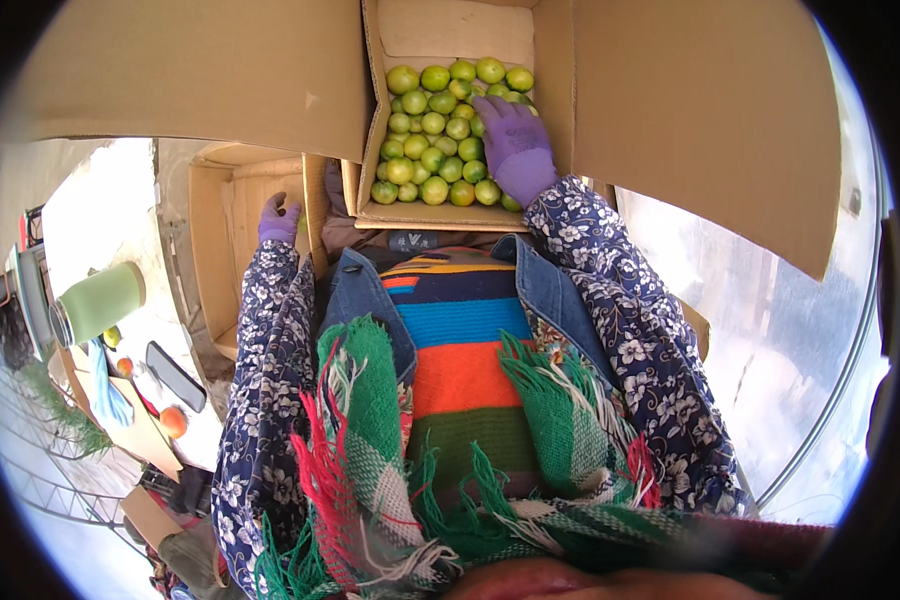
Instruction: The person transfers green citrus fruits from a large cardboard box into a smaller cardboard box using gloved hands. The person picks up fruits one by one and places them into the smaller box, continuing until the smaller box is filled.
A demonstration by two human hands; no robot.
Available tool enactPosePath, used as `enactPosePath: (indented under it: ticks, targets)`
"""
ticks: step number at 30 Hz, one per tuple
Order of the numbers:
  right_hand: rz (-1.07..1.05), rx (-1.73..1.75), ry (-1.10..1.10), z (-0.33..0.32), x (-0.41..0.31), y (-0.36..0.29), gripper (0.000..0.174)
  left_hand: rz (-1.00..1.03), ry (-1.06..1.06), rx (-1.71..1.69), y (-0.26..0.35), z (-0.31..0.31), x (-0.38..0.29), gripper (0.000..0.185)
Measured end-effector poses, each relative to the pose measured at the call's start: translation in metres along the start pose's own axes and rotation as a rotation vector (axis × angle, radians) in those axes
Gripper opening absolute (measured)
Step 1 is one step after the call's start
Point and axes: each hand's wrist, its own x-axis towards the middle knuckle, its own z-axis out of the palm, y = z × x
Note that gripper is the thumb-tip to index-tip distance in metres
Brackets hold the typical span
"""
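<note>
A cardboard box [373, 135] before me holds rows of round green-yellow fruits [431, 161], which look like small citrus or green tomatoes. My right hand [516, 142], in a purple coated glove, rests palm down on the fruits along the box's right side. Its fingertips reach among them, and whether they grip one is hidden. My left hand [279, 219], gloved in the same purple, is over a second cardboard box [217, 247] at the left. Thumb and fingers there are apart, and I see nothing held between them.
Wide cardboard flaps [705, 112] spread out on both sides of the fruit box. On a white surface at the left are a green bottle [101, 304], a dark phone [175, 376], a light blue cloth [109, 390] and a reddish-orange fruit [172, 422].
</note>
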Motion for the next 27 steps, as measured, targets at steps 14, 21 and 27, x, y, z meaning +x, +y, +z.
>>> enactPosePath:
  ticks: [14,21,27]
  targets:
    - [0.024,0.162,-0.062,-0.026,0.001,-0.021,0.043,0.548,-0.136,-0.066,0.258,-0.091,-0.116,0.028]
    - [0.190,1.118,-0.480,-0.059,-0.016,-0.085,0.047,0.901,-0.178,0.215,0.316,-0.060,-0.154,0.055]
    - [0.084,1.086,-0.490,-0.056,-0.013,-0.079,0.042,0.942,-0.075,0.232,0.294,-0.074,-0.148,0.053]
